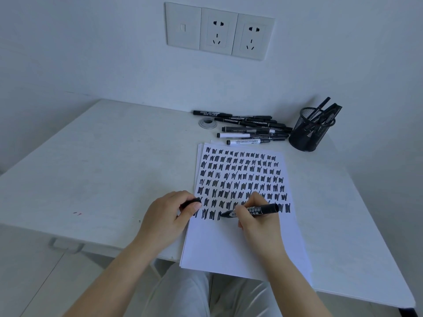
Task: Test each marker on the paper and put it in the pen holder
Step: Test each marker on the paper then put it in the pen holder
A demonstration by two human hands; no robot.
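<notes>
Two hands work over a stack of paper point(240, 245) on a white table point(96, 170). The right hand point(256, 219) grips a black marker point(256, 211), a stubby round barrel with a white printed label, lying nearly level with its tip touching the sheet at the left end of the bottom row of scribbles. The left hand point(170, 212) is curled around a small black cap point(191, 202), pinched between thumb and fingers at the paper's left edge. Rows of short black zigzag marks fill the upper two-thirds of the top sheet; the lower part is blank. Behind the paper, a loose pile of markers point(251, 128) lies on the tabletop, most with black barrels, a few with white ones, all slim and capped. Just right of the pile stands the holder point(307, 131), a round black wire-mesh cup with several markers leaning inside against its rim. A grey metal cable grommet point(207, 123) is set into the matte tabletop left of the pile. Three pale wall plates point(218, 30), two of them sockets, sit on the smooth wall above.
</notes>
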